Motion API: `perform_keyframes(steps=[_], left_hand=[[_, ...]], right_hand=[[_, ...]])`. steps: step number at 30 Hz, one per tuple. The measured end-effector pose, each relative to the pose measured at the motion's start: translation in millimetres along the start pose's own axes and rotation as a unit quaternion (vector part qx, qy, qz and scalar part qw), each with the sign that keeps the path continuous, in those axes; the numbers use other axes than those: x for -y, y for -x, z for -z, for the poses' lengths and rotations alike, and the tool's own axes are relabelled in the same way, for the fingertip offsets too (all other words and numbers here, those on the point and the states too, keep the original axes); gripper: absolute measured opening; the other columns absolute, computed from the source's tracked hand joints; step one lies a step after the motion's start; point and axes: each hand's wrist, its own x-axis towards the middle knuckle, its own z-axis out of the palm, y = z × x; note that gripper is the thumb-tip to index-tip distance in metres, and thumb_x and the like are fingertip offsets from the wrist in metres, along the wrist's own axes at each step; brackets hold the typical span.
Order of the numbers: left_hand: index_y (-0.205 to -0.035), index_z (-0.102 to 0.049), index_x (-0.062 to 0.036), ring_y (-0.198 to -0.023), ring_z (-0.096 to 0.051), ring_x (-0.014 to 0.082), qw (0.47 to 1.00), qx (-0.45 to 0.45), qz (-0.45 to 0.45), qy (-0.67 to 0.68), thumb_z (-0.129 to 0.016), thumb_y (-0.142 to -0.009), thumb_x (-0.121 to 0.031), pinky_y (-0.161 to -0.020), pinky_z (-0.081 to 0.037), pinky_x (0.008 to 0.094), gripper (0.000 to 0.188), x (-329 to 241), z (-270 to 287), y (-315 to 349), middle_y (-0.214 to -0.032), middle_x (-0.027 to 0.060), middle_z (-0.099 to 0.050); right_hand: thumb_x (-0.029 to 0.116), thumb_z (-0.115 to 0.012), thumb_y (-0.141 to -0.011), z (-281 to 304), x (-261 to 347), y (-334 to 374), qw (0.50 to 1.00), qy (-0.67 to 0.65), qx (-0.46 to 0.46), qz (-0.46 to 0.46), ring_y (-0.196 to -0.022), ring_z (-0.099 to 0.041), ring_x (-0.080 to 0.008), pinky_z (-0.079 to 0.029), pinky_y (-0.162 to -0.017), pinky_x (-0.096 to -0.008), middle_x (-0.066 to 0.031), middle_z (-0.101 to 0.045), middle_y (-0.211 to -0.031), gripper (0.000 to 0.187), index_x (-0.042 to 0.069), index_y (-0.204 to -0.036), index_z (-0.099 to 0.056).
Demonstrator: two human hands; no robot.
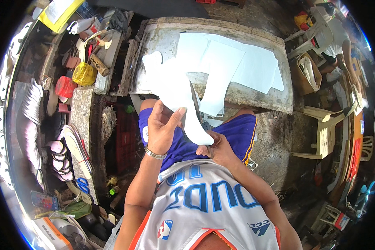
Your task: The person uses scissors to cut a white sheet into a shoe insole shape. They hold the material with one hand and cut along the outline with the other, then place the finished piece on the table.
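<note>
A large white sheet with a curved outline spans from the low table down over my lap. My left hand pinches its near left part between thumb and fingers. At the sheet's narrow curved lower end, my right hand is closed on the tip. A dark, shaded strip shows along the sheet's inner edge; I cannot make out whether it is its underside. Further white sheets with cut outlines lie overlapping on the table, partly under the held one.
The worn low table stands before my knees. On the left bench are a yellow tub, a red tub, stacked soles, blue-handled scissors and a phone. A plastic chair and another person are at right.
</note>
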Motion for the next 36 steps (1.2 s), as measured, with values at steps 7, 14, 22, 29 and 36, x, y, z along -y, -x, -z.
perform_keyframes(steps=[7, 14, 22, 29, 36], left_hand=[[-0.128, -0.063, -0.0028, -0.079, -0.065, 0.0062, 1.000, 0.007, -0.006, -0.018, -0.076, -0.100, -0.005, -0.066, -0.054, 0.0231, 0.032, -1, 3, 1, -0.099, 0.0007, -0.072], [-0.137, -0.061, -0.0019, -0.083, -0.065, 0.0059, 1.000, 0.021, -0.007, -0.009, -0.076, -0.100, -0.005, -0.067, -0.054, 0.0229, 0.040, 0, 6, 0, -0.105, 0.0005, -0.071], [-0.146, -0.053, -0.0015, -0.093, -0.066, 0.0085, 0.999, 0.030, 0.002, -0.024, -0.077, -0.098, -0.005, -0.074, -0.056, 0.0246, 0.054, -10, 6, -2, -0.116, 0.0037, -0.070], [-0.159, -0.038, -0.0005, -0.123, -0.063, 0.0185, 0.993, -0.039, -0.115, 0.010, -0.075, -0.097, 0.003, -0.105, -0.053, 0.0324, 0.073, -19, 1, -18, -0.139, 0.0129, -0.060], [-0.135, -0.067, -0.0010, -0.080, -0.048, 0.0000, 0.983, -0.035, -0.101, -0.150, -0.079, -0.096, 0.000, -0.070, -0.043, 0.0171, 0.041, -10, 2, -3, -0.123, -0.0002, -0.067]], right_hand=[[0.028, -0.099, -0.078, 0, 6, 1, 0.999, 0.034, -0.021, -0.024, -0.091, -0.058, -0.0054, -0.049, -0.080, -0.0248, 0.0045, -0.069, -0.098, 0.050, 0.002, -0.111, -0.073], [0.021, -0.097, -0.080, 2, 9, 3, 0.998, 0.056, -0.027, -0.031, -0.091, -0.058, -0.0054, -0.049, -0.082, -0.0256, 0.0043, -0.070, -0.097, 0.041, 0.002, -0.108, -0.074], [0.027, -0.097, -0.081, 3, 11, 5, 0.991, 0.122, -0.045, -0.032, -0.084, -0.056, -0.0057, -0.048, -0.076, -0.0259, 0.0044, -0.068, -0.090, 0.042, 0.002, -0.103, -0.073], [0.037, -0.098, -0.079, 6, 0, 4, 0.995, 0.095, -0.013, 0.005, -0.080, -0.050, -0.0052, -0.043, -0.069, -0.0256, 0.0045, -0.062, -0.088, 0.051, 0.003, -0.103, -0.069], [0.045, -0.096, -0.080, 14, -2, -9, 0.993, 0.097, 0.022, 0.063, -0.084, -0.048, -0.0056, -0.040, -0.073, -0.0246, 0.0049, -0.053, -0.089, 0.057, 0.004, -0.102, -0.063]])
